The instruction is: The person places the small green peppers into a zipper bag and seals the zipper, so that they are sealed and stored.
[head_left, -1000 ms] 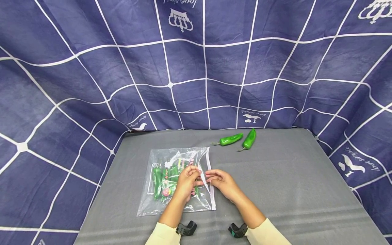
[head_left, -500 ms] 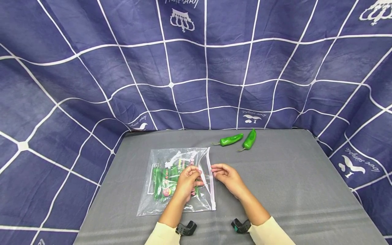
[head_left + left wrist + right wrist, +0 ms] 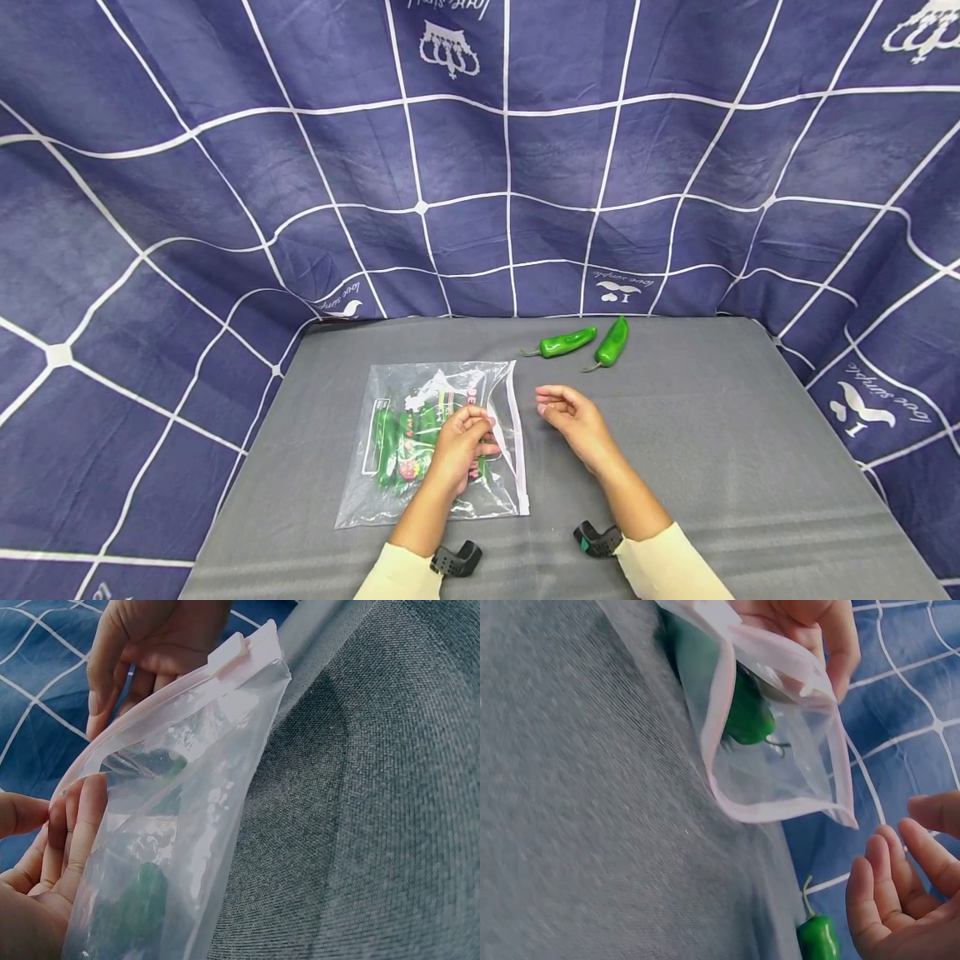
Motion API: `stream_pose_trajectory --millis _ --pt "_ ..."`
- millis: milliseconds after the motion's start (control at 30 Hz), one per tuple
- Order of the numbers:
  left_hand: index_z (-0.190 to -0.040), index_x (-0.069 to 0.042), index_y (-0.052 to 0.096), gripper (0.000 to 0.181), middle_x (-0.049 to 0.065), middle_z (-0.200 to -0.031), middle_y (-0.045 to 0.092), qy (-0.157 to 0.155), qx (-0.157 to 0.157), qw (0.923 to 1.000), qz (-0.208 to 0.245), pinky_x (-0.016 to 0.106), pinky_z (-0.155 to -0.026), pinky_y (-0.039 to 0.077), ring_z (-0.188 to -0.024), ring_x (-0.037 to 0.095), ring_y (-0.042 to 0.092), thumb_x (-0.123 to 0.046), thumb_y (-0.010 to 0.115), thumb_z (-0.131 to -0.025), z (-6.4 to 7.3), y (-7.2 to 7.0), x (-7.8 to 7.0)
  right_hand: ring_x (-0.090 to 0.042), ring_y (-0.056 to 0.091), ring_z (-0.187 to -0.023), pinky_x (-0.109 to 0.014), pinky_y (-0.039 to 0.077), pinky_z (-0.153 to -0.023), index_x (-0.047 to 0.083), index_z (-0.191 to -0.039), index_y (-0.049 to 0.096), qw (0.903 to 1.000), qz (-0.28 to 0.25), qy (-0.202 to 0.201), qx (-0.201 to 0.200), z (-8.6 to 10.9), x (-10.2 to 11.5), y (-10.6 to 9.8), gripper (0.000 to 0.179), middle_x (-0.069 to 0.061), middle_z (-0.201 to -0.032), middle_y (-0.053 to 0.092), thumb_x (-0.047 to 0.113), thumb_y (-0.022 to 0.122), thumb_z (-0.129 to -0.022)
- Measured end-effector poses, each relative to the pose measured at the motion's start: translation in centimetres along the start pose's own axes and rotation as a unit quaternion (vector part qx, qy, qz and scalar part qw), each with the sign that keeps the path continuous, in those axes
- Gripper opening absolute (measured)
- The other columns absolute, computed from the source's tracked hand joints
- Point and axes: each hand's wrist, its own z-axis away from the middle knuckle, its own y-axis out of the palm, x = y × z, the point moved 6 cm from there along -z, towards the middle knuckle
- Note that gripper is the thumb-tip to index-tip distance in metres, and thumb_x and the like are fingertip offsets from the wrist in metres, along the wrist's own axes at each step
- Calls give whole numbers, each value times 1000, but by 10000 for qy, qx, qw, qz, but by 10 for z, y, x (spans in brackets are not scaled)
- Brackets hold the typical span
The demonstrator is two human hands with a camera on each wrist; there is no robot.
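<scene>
A clear zip bag (image 3: 480, 379) with pink print lies flat on the left half of the table, several green peppers (image 3: 386, 446) inside. My left hand (image 3: 456, 450) pinches the upper layer at its mouth, holding it lifted so the mouth gapes. Through that gap the right wrist view shows a green pepper (image 3: 750, 712) with its stem toward the opening. My right hand (image 3: 581, 423) hovers right of the mouth, apart from the bag, fingers loosely bent and holding nothing. Beyond it lie two loose green peppers, one sideways (image 3: 568, 342) and one slanting away (image 3: 612, 342).
Grey cloth covers the table (image 3: 712, 450). A blue curtain (image 3: 465, 233) with white lines hangs along the back and both sides. At the zip's end sits a white slider (image 3: 229, 654). Black straps (image 3: 457, 559) are on both wrists.
My right hand has drawn away from the bag's mouth, moving right and toward the loose peppers. My left hand stays on the bag edge, and the bag has barely moved.
</scene>
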Motion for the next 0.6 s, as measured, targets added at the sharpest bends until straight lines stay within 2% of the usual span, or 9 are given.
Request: stream_pose_trajectory --millis 133,200,333,433,600 --pt "-99 -3 57 8 0 -86 63 52 42 10000 50 29 -66 63 -74 13 61 -1 58 -91 0 1 -1 -10 68 -103 -12 53 -85 -11 -129 58 9998 -5 17 -183 -4 0 -8 38 -37 -129 59 0 64 -94" --pt "-99 -3 58 8 -1 -86 63 54 52 10000 49 29 -66 64 -74 13 61 -2 58 -91 0 1 0 -5 67 -100 -12 53 -84 -10 -130 58 9996 14 33 -288 -6 -1 -13 37 -36 -130 58 0 63 -94" --pt "-99 -3 58 8 -1 -84 63 18 60 10000 58 29 -66 64 -74 13 61 -3 59 -91 0 1 0 2 65 -95 -12 53 -84 -8 -130 58 9987 107 52 -504 -10 -2 -21 36 -28 -129 62 0 62 -95" --pt "-99 -3 58 9 -1 -84 63 -25 42 10000 87 30 -66 64 -74 13 61 -2 59 -91 0 0 0 2 65 -93 -12 53 -83 -7 -131 58 9978 184 64 -636 -12 -2 -26 37 -23 -127 64 3 63 -96" --pt "-102 1 57 11 -1 -84 62 -9 46 10000 49 30 -66 64 -75 13 61 -3 59 -91 -1 0 0 1 64 -93 -11 51 -84 -7 -133 56 9966 85 121 -809 -15 -1 -34 40 -29 -132 59 5 64 -96"
